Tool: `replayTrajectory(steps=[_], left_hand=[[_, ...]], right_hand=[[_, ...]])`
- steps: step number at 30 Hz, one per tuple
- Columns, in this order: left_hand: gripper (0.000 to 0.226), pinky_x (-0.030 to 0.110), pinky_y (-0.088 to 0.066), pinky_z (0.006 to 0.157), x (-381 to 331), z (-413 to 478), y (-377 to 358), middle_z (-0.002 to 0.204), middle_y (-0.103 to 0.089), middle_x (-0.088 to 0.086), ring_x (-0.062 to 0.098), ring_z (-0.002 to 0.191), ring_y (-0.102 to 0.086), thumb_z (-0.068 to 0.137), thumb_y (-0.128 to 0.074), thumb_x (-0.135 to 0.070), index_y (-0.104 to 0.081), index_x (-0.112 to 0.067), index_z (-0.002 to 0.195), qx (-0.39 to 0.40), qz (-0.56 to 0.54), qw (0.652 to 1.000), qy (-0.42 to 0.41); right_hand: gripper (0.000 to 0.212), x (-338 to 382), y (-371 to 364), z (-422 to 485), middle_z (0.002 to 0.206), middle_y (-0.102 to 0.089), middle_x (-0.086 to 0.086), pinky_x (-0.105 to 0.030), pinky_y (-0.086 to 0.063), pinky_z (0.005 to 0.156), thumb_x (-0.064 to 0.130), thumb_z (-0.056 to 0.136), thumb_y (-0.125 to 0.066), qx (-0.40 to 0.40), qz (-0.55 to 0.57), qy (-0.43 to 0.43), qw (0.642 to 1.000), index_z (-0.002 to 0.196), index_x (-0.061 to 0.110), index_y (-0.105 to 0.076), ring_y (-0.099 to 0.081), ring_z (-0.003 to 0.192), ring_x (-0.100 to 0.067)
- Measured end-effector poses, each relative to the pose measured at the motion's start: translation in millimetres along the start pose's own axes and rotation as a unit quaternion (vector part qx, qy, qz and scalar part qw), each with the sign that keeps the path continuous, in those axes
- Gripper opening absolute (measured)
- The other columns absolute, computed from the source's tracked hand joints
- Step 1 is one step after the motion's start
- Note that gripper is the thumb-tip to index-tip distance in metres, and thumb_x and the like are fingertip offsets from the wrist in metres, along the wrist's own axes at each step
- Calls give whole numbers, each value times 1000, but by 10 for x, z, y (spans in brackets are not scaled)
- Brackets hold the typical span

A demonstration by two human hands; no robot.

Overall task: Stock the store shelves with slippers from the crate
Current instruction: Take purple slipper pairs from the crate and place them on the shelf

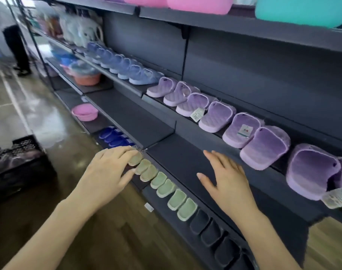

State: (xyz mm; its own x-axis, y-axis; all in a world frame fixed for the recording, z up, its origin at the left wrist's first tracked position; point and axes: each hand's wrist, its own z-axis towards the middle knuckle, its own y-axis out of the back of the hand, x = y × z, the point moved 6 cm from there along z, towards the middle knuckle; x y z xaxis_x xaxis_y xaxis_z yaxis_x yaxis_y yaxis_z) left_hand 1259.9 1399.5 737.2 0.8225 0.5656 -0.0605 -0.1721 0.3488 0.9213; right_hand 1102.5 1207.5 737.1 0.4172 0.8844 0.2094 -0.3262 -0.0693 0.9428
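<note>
Several pale green slippers (164, 187) stand in a row on a low dark shelf, with dark slippers (211, 232) to their right. My left hand (106, 172) reaches down over the leftmost green slipper (135, 159), its fingers resting on it. My right hand (224, 178) hovers flat with straight fingers over the bare middle shelf (185, 158), holding nothing. On the shelf above runs a line of lilac slippers (242, 129), then blue ones (127, 69) farther left. The black crate (20, 166) sits on the floor at the left with slippers inside.
Pink and teal tubs (302, 10) fill the top shelf. A pink basin (84, 112) and dark blue slippers (111, 136) sit on lower shelves to the left. A person in dark clothes (16, 47) stands far down the aisle. Glossy floor stretches left of the shelving.
</note>
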Motion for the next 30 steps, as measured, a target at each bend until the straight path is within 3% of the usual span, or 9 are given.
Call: replayTrajectory(steps=[3,6,9,15,20,27,30], left_hand=[[39,40,-50,86,412,-79,83,112,-67,4,23,99,-66,79,-59,-35,-65,-16,112,-1,35,999,23],[39,41,-49,88,898,-131,155,115,-66,4,24,102,-64,80,-65,-33,-65,-15,115,-3,35,998,57],[44,40,-49,87,1426,-192,222,115,-66,3,24,102,-64,77,-54,-37,-65,-16,114,-2,47,995,92],[52,39,-48,88,2416,-403,305,117,-64,1,22,102,-63,80,-35,-45,-63,-19,115,2,74,988,135],[49,39,-50,87,3061,-684,366,115,-66,1,22,102,-64,80,-37,-44,-64,-19,113,13,97,976,194],[43,40,-49,87,3840,-911,389,117,-65,4,24,104,-63,76,-75,-28,-64,-16,116,25,103,946,307],[44,41,-45,92,4200,-876,396,122,-62,3,25,109,-60,78,-72,-26,-62,-16,119,28,98,933,345]], right_hand=[[57,368,-185,278,124,-60,-6,-42,-47,88,50,87,-37,-1,7,28,1000,130,15,-51,-59,112,-25],[56,833,-313,573,118,-63,-7,-42,-51,83,50,87,-38,2,2,63,998,126,14,-54,-63,105,-26],[53,1326,-466,839,131,-55,-5,-42,-42,96,42,90,-54,3,15,96,995,136,17,-45,-53,120,-26],[58,2283,-854,1285,146,-37,5,-31,-25,109,46,93,-46,57,59,145,986,144,26,-29,-33,135,-15],[73,3003,-1225,1608,148,-34,7,-33,-24,111,60,79,-22,108,56,190,974,145,28,-27,-31,137,-14],[60,3842,-1669,2162,149,-31,10,-29,-21,112,53,93,-37,135,73,277,949,146,30,-23,-26,139,-11],[60,4212,-1838,2450,148,-32,10,-31,-21,113,56,92,-35,142,88,312,935,145,31,-25,-28,138,-12]])
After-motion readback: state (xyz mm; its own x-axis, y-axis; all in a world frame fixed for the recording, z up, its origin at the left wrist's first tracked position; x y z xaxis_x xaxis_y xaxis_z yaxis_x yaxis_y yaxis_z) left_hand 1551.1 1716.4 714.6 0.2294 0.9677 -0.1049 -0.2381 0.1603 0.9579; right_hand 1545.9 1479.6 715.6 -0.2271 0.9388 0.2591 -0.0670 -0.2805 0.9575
